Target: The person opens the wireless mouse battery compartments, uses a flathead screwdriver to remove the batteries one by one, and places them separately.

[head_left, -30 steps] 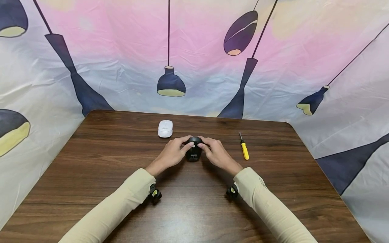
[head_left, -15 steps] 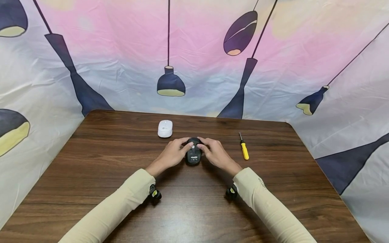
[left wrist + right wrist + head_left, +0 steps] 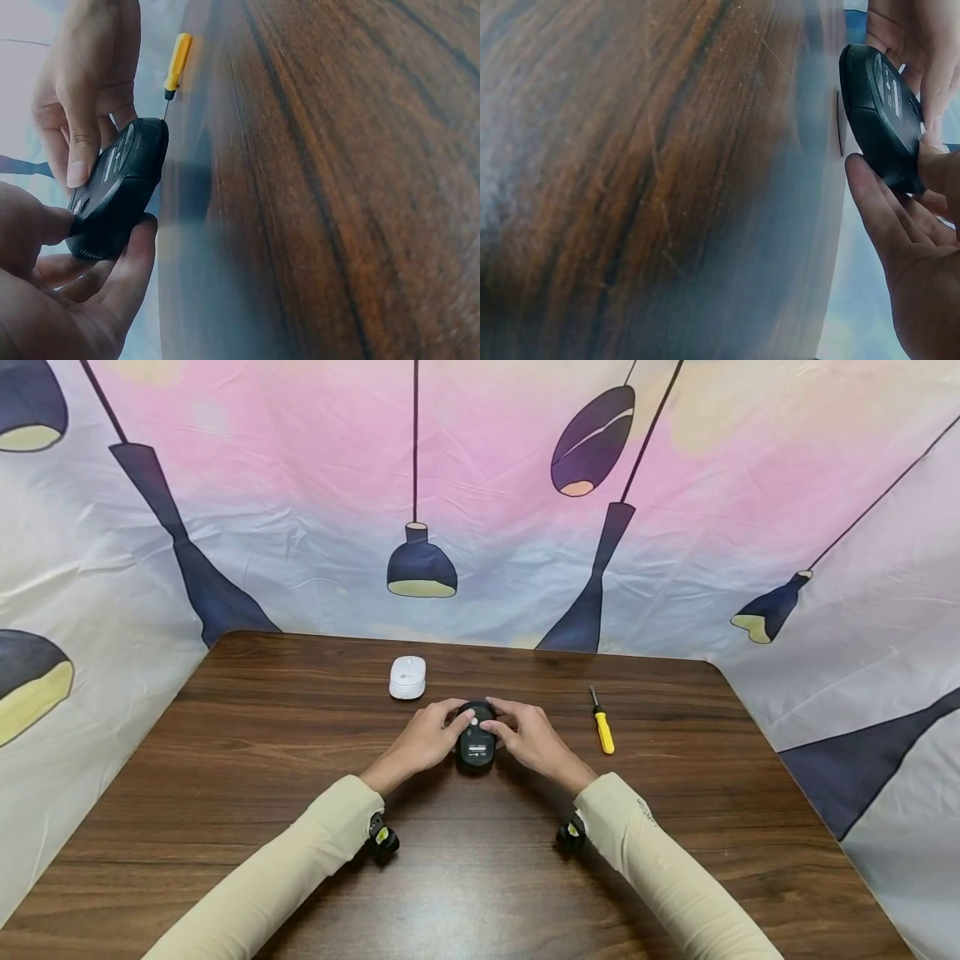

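Between my two hands is a black computer mouse (image 3: 476, 750), its underside with a printed label turned up toward me. My left hand (image 3: 424, 737) grips its left side, thumb on the underside and fingers beneath. From the right, my right hand (image 3: 537, 740) holds it too, with the thumb laid on the underside near the far end. Both wrist views show the mouse (image 3: 120, 187) held tilted and apart from the table, fingers curled under it. The mouse's top face is mostly hidden by the fingers.
A white mouse (image 3: 408, 677) rests on the brown wooden table (image 3: 300, 718), beyond my left hand. To the right of my right hand lies a screwdriver (image 3: 604, 732) with a yellow handle. A printed cloth (image 3: 322, 527) hangs behind the table's far edge.
The black mouse has tipped so that more of its labelled underside faces up, and its near end has come slightly closer. My right thumb has shifted a little across it. Both hands keep their hold.
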A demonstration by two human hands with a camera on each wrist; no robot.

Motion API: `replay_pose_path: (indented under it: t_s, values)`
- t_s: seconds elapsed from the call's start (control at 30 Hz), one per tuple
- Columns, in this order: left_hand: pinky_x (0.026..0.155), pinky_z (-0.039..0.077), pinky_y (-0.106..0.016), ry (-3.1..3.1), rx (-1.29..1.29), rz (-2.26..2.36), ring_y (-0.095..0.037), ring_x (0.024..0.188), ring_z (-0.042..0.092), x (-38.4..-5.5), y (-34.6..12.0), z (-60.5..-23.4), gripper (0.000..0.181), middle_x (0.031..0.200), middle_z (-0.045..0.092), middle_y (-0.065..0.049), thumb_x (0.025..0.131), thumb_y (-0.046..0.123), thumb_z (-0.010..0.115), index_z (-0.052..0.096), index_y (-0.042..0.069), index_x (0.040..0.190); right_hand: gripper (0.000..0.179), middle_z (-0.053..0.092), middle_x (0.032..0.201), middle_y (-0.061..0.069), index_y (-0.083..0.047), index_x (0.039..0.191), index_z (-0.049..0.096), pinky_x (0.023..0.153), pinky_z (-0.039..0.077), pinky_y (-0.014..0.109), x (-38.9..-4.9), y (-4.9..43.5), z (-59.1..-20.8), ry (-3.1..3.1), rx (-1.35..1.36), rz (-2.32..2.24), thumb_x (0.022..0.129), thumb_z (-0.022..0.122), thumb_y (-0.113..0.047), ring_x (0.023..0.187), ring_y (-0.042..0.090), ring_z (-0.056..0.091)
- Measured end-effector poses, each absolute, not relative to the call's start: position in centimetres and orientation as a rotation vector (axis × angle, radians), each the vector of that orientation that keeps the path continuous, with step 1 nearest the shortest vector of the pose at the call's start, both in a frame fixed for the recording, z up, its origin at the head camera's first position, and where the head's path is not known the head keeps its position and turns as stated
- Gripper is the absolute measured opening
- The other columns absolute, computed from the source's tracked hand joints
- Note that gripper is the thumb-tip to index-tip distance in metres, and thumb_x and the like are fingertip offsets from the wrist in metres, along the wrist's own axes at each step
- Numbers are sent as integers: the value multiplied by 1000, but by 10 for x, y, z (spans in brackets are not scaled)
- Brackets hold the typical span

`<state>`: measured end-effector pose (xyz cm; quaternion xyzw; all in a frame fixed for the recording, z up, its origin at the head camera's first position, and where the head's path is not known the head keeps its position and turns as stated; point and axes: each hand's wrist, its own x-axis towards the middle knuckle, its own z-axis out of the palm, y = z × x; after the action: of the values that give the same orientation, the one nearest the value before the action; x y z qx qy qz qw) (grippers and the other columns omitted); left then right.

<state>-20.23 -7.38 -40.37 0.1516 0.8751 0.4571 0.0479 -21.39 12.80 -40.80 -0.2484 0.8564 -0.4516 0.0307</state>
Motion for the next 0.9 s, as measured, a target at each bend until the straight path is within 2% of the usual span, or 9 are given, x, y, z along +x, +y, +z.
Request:
replay_pose_path:
  t_s: [0.13,0.4,0.9]
  values:
    - [82,59,-39,2661,453,1412,-20,97,69,-203,-74,-404,42,121,69,-15,109,29,48,56,1,140,50,61,134,23,7,144,50,71,64,37,-214,127,-407,2629,-759,-1386,99,65,-10,91,21,73]
    - [72,58,-33,2619,414,1438,-15,82,68,-202,-74,-403,43,118,69,-14,109,29,48,56,0,140,55,62,135,20,3,145,51,66,61,24,-213,127,-406,2656,-745,-1337,97,70,-16,99,21,72]
    - [67,56,-31,2676,395,1441,-15,76,65,-204,-72,-406,36,114,70,-11,109,30,49,62,7,135,50,68,123,18,0,143,55,62,61,24,-214,125,-409,2659,-753,-1349,98,69,-16,83,13,71]
